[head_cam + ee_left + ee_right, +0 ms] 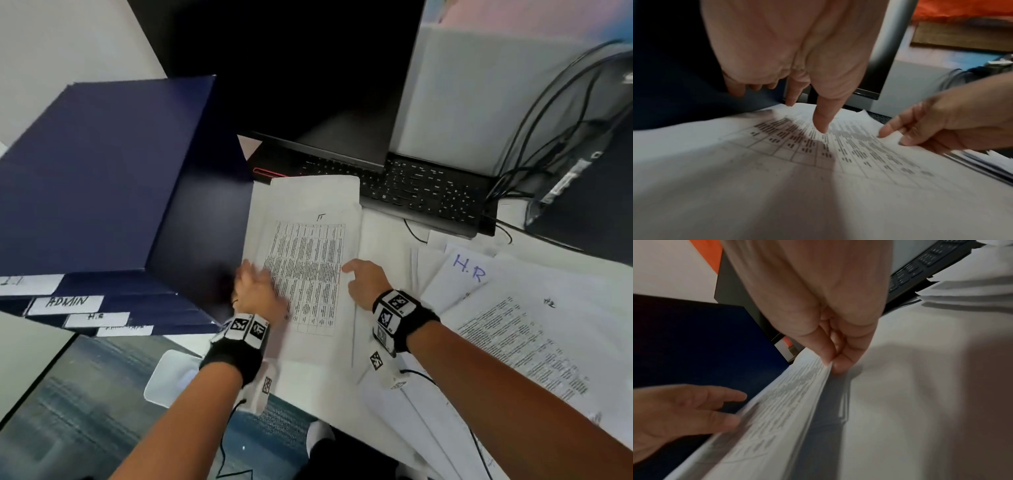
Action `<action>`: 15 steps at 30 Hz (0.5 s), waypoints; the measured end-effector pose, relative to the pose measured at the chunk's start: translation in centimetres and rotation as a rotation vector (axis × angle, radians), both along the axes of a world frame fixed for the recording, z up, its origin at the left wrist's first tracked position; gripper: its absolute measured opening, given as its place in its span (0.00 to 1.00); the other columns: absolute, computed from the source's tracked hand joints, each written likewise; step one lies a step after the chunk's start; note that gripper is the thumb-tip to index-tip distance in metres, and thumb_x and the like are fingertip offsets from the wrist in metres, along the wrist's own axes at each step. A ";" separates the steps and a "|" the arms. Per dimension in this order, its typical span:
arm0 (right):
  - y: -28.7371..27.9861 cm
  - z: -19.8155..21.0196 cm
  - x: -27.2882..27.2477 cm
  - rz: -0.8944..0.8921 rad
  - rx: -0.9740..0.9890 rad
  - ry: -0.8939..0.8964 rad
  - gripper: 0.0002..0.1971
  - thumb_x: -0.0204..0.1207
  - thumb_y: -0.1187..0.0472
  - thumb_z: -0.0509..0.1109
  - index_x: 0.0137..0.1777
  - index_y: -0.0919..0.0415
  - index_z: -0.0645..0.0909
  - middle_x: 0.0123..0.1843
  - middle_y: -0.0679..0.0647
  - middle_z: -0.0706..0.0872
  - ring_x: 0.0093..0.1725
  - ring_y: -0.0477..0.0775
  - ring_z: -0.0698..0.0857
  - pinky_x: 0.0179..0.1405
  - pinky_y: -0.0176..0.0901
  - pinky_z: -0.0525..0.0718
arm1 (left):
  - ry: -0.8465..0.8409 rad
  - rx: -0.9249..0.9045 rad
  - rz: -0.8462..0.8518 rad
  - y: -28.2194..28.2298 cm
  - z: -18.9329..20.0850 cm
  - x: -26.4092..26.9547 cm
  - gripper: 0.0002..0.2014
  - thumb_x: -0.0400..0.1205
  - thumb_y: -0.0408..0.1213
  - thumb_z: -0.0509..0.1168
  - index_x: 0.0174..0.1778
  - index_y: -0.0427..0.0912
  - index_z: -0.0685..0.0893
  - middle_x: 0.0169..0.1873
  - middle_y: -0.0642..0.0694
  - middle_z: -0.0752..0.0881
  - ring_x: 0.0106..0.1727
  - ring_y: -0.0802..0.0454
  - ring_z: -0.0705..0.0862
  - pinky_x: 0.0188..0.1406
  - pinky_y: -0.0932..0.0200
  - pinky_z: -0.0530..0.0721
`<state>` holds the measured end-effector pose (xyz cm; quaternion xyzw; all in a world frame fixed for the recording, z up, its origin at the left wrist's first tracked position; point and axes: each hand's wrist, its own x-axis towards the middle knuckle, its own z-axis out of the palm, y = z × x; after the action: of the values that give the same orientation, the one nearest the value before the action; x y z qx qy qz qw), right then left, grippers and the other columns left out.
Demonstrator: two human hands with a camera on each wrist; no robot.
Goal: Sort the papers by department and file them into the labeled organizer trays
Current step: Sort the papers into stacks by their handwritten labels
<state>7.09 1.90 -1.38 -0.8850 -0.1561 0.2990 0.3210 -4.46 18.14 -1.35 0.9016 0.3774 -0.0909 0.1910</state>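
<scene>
Two hands work on one printed sheet (308,270), a table page with "IT" written by hand at its far end, lying on top of a paper pile (534,342) in the middle of the desk. The right hand (364,281) pinches the right edge of this sheet between thumb and fingers, and the edge is lifted a little. The left hand (255,286) has straight fingers and the thumb seems to press on the print near the left edge; it grips nothing. The dark blue organizer (102,178) stands just left of the sheet, with labels IT, ADMIN and H.R on its near fronts. I judge the step is to separate only this one page. To do it well, keep the left hand pressing so the lower papers do not slide, lift slowly with the right, then check the IT label before filing the sheet into the top tray
</scene>
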 end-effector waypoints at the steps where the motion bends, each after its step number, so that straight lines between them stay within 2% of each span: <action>1: 0.2 -0.3 0.1 0.019 -0.015 0.002 0.23 0.79 0.75 0.57 0.71 0.60 0.75 0.72 0.59 0.76 0.68 0.57 0.78 0.54 0.32 0.73 | 0.010 0.001 -0.049 -0.3 -0.1 -0.1 0.33 0.74 0.47 0.71 0.74 0.45 0.69 0.82 0.41 0.49 0.82 0.39 0.51 0.78 0.39 0.60; 4: 0.1 -0.4 0.0 0.045 -0.050 0.013 0.23 0.81 0.71 0.58 0.76 0.58 0.71 0.72 0.60 0.72 0.69 0.58 0.76 0.60 0.35 0.73 | 0.058 -0.043 -0.139 -1.5 -0.8 -0.6 0.37 0.73 0.53 0.68 0.77 0.48 0.65 0.81 0.43 0.54 0.81 0.41 0.55 0.76 0.38 0.61; 6: -0.5 -0.3 -0.1 0.018 -0.036 -0.012 0.22 0.82 0.69 0.59 0.76 0.58 0.71 0.70 0.61 0.71 0.68 0.58 0.76 0.58 0.35 0.73 | 0.082 -0.024 -0.145 -1.8 -1.1 -0.7 0.39 0.72 0.55 0.69 0.77 0.49 0.63 0.80 0.43 0.58 0.80 0.41 0.58 0.75 0.38 0.63; 10: -3.8 0.5 0.1 -0.125 -0.007 -0.083 0.17 0.81 0.67 0.61 0.70 0.61 0.78 0.67 0.61 0.76 0.64 0.58 0.79 0.54 0.33 0.71 | 0.126 -0.035 -0.139 -1.8 -0.6 -0.4 0.37 0.71 0.52 0.71 0.75 0.48 0.66 0.77 0.43 0.63 0.78 0.40 0.62 0.72 0.38 0.66; 13: -7.9 1.3 0.3 -0.189 -0.010 -0.092 0.15 0.81 0.65 0.61 0.66 0.61 0.81 0.65 0.60 0.81 0.62 0.56 0.81 0.51 0.32 0.72 | 0.075 -0.002 -0.101 -2.9 0.2 0.0 0.33 0.70 0.45 0.71 0.71 0.48 0.70 0.72 0.43 0.70 0.73 0.40 0.68 0.70 0.42 0.68; 15: -10.9 1.8 0.5 -0.233 -0.031 -0.103 0.15 0.82 0.64 0.61 0.65 0.61 0.81 0.64 0.57 0.84 0.62 0.55 0.82 0.50 0.31 0.71 | 0.040 -0.036 -0.099 -4.6 0.8 0.6 0.33 0.72 0.45 0.70 0.74 0.48 0.68 0.76 0.41 0.66 0.75 0.39 0.65 0.73 0.41 0.65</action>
<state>7.59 -9.05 0.47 -0.9162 -0.0638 0.2163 0.3313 -3.83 13.56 -0.54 0.9135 0.3344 -0.1250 0.1949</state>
